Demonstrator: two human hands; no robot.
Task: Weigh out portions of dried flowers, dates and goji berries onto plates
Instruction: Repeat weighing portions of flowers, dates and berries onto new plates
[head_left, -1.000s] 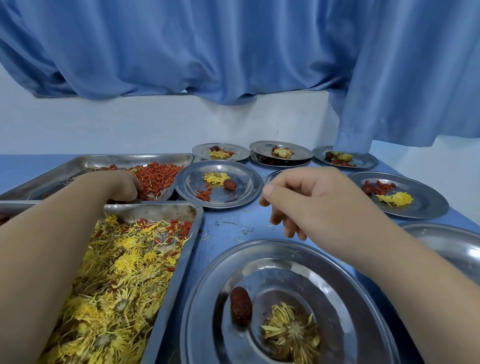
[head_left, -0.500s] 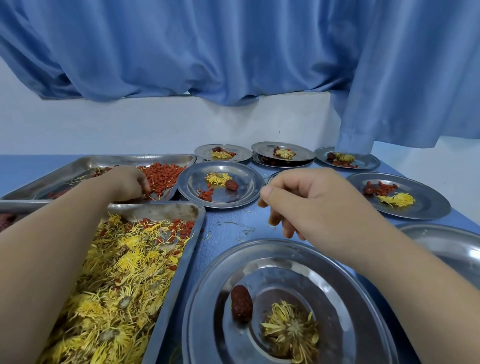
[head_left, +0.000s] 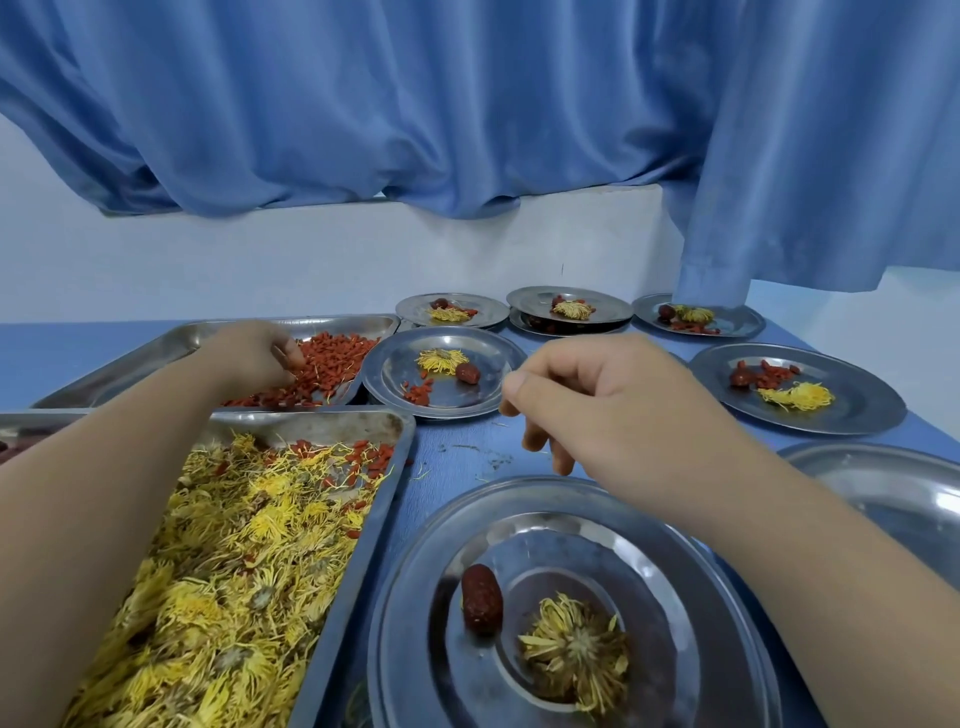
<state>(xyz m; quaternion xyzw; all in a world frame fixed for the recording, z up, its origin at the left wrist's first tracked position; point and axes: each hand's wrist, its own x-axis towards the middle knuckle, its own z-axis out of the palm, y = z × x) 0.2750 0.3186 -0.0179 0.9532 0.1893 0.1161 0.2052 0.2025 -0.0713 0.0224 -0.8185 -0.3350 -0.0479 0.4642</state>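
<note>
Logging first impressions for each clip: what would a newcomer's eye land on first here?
The heaped yellow dried chrysanthemum flowers in the steel tray at lower left stand out first, under the blue curtain filling the top. Beyond that tray the left grip pinches goji berries in a second tray, and the near plate at bottom centre holds one date and one flower head.
</note>
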